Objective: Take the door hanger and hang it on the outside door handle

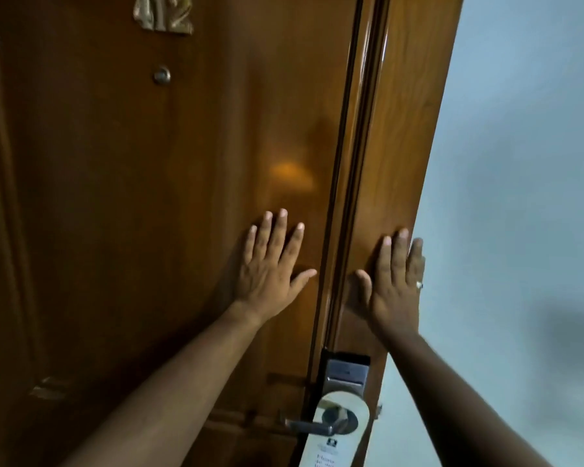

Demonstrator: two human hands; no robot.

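A white door hanger with dark print hangs around the silver lever handle at the bottom of the view, below a metal card lock. The brown wooden door is closed against its frame. My left hand lies flat on the door, fingers spread, well above the handle. My right hand, wearing a ring, lies flat on the frame beside it. Neither hand holds anything.
Brass room digits and a peephole sit high on the door. A pale blue wall fills the right side of the view.
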